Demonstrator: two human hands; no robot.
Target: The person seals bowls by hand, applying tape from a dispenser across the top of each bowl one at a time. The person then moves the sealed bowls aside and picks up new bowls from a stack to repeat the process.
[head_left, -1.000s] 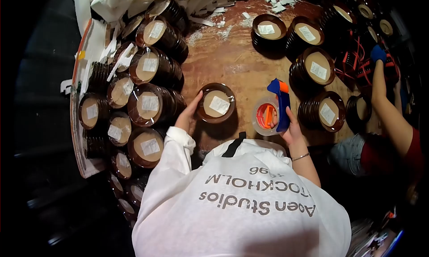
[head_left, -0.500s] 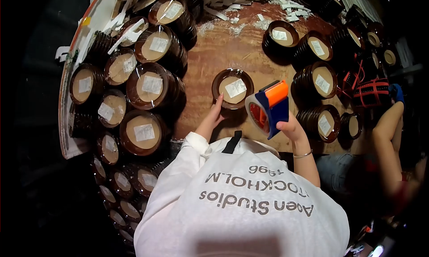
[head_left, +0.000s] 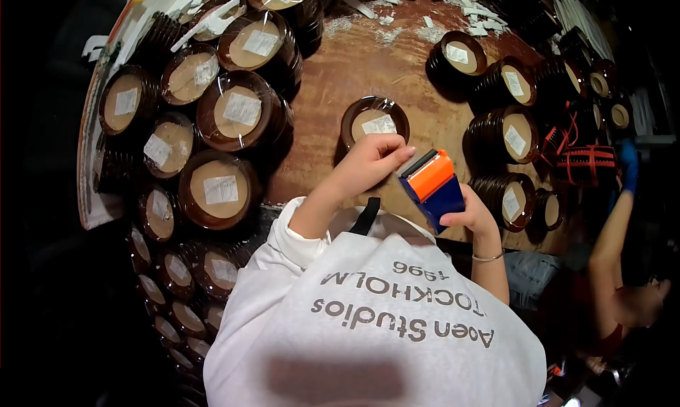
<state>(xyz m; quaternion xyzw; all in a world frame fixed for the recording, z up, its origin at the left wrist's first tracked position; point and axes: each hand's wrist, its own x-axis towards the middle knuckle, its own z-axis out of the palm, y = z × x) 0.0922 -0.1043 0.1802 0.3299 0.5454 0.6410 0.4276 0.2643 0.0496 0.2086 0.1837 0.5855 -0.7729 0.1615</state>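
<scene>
left hand [head_left: 368, 162]: fingers curled, tips at the mouth of the tape dispenser [head_left: 433, 184]; whether they grip the tape end, I cannot tell.
lidded bowl [head_left: 374, 122]: on the worktop [head_left: 354, 60], just beyond my knuckles.
tape dispenser: raised, tilted; best drawn straight and low over the lid.
right hand [head_left: 471, 216]: closed round its handle.

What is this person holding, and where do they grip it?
A tape dispenser: the right hand grips its blue lower end; the left hand has fingertips at its front edge.

Stacked brown containers [head_left: 219, 191], paper scraps [head_left: 429, 33]
</scene>
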